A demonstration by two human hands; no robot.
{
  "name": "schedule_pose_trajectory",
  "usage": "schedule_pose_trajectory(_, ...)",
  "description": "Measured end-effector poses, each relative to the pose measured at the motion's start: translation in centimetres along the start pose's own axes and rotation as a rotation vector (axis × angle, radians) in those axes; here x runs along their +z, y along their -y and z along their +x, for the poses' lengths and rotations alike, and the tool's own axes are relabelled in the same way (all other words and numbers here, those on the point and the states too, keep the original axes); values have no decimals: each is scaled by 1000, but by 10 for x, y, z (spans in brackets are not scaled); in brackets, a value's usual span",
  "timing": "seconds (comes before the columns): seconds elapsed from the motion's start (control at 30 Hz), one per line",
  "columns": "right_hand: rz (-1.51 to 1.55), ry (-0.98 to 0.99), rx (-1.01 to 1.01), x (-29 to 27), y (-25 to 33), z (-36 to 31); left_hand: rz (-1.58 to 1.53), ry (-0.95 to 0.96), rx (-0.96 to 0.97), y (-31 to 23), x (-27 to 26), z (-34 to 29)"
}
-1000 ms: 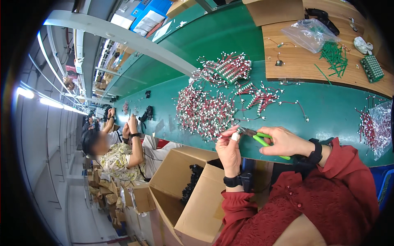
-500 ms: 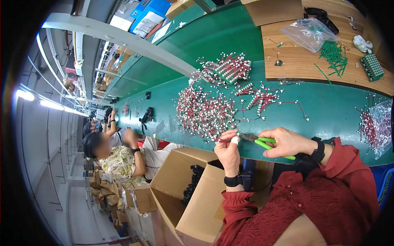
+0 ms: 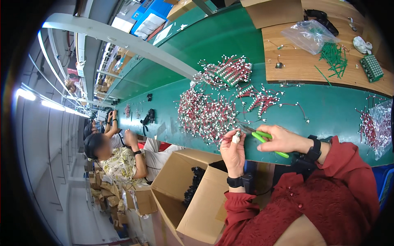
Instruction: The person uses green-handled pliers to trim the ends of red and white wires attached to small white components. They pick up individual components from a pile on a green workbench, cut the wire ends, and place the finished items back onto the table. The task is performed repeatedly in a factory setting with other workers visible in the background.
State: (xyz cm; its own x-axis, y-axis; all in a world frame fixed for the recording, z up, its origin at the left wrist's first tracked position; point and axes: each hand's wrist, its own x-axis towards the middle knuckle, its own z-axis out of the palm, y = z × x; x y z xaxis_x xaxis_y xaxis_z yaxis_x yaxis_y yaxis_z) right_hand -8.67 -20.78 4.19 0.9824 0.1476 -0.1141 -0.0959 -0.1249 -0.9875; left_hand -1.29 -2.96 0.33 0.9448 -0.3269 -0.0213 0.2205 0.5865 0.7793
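Note:
My left hand (image 3: 233, 156) is closed at the near edge of the green bench, pinching a small connector with red wires; the part is mostly hidden by my fingers. A white cover wraps its thumb. My right hand (image 3: 280, 139) grips green-handled pliers (image 3: 260, 137), their dark jaws pointing toward the left fingertips. Whether the jaws touch the part, I cannot tell. Just beyond my hands lies a large heap of red-wired white connectors (image 3: 205, 112). Green circuit board panels (image 3: 234, 76) with more wires sit behind it, and loose wired strips (image 3: 262, 102) lie to the right.
A wooden board (image 3: 295, 65) at the far right holds green sticks (image 3: 334, 57), a plastic bag (image 3: 305, 36) and a green panel (image 3: 371, 67). Another bag of wired parts (image 3: 379, 127) lies right. An open carton (image 3: 193, 197) stands left of me. Co-workers sit farther left.
My left hand has shifted slightly right and nearer to me with the wired part. My right hand has moved a little left, and the pliers have tilted, their jaws now higher.

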Motion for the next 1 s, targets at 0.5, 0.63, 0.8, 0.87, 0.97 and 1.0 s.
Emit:
schedule_pose_trajectory(0.5, 1181, 541, 214, -5, -8, -3, -62, 54, -23, 0, -6, 1)
schedule_pose_trajectory(0.63, 309, 9, -106, 7, -11, 12, -59, 13, -35, -1, -4, 4)
schedule_pose_trajectory(0.8, 48, 65, 5, 5, -3, 0, 53, -21, 79, -6, -4, 4)
schedule_pose_trajectory(0.87, -4, 72, 1, 4, 3, -3, 107, -15, 106, -7, -4, 5)
schedule_pose_trajectory(0.97, 22, 82, -49, 2, -4, -2, 226, 20, 173, -6, -8, 5)
schedule_pose_trajectory(1.0, 17, 83, -60, 0, -6, -2, 287, 40, 198, -7, -9, 6)
